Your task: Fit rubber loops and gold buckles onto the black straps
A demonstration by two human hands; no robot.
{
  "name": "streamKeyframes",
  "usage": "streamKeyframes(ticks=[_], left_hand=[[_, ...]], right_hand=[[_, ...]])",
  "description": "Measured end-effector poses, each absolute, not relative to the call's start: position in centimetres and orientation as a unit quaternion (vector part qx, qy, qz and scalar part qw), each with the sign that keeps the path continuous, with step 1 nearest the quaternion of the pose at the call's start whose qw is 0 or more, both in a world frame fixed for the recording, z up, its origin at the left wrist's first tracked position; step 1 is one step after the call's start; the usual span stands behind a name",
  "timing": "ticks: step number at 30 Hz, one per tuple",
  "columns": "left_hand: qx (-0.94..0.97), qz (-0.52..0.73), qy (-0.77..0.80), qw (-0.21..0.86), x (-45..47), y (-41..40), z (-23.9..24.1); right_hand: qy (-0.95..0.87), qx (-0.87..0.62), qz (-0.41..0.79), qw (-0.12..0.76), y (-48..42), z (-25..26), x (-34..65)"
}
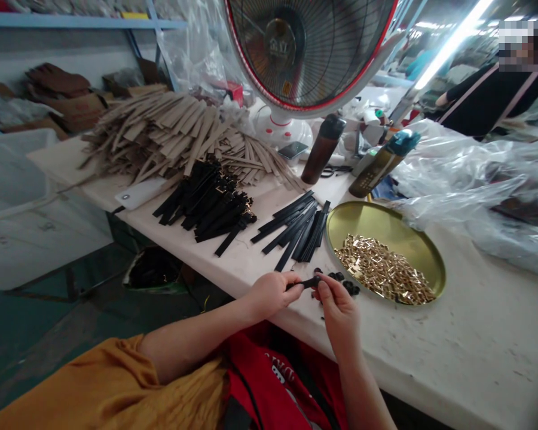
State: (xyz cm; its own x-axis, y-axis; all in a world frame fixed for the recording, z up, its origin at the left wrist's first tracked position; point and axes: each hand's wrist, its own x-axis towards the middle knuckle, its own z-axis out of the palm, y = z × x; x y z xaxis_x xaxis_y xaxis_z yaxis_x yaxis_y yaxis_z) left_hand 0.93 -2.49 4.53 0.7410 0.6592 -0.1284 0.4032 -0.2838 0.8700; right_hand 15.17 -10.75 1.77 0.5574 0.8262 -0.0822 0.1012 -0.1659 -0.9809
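Between my two hands stretches a short black strap, just above the table's front edge. My left hand is closed around its left end. The fingertips of my right hand pinch the other end, where a small dark piece shows; whether that is a separate loop I cannot tell. Several small black loops lie on the table right behind my right hand. Loose black strips are fanned out beyond my hands. To their right, a golden oval tray holds a heap of small gold metal fittings.
Black straps with gold fittings are piled at left, before a large heap of grey-brown strips. A fan stands at the back, near two bottles. Plastic sheeting covers the right side. A person is at far right.
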Motion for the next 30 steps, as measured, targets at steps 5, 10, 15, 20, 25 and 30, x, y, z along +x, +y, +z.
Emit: streamKeyframes(ticks=[5, 10, 15, 20, 25, 30], left_hand=[[0.822, 0.091, 0.318, 0.463, 1.2, -2.0, 4.7], [0.819, 0.058, 0.314, 0.476, 2.2, -2.3, 4.8], [0.797, 0.073, 0.289, 0.525, 2.2, -3.0, 5.3], [0.757, 0.077, 0.269, 0.591, 1.8, -3.1, 5.7], [0.709, 0.116, 0.282, 0.636, 1.8, -3.5, 5.2], [0.693, 0.087, 0.303, 0.649, 1.3, -3.8, 5.4]], right_hand=[[-0.388, -0.678, 0.347, 0.519, -11.4, 1.4, 16.2], [-0.411, -0.679, 0.344, 0.502, -12.2, 1.3, 16.4], [-0.355, -0.665, 0.386, 0.531, -12.7, 1.4, 15.6], [-0.285, -0.653, 0.410, 0.569, -12.8, 1.4, 14.7], [-0.274, -0.591, 0.457, 0.606, -13.4, 1.7, 13.8], [-0.194, -0.517, 0.542, 0.633, -14.0, 2.2, 14.1]])
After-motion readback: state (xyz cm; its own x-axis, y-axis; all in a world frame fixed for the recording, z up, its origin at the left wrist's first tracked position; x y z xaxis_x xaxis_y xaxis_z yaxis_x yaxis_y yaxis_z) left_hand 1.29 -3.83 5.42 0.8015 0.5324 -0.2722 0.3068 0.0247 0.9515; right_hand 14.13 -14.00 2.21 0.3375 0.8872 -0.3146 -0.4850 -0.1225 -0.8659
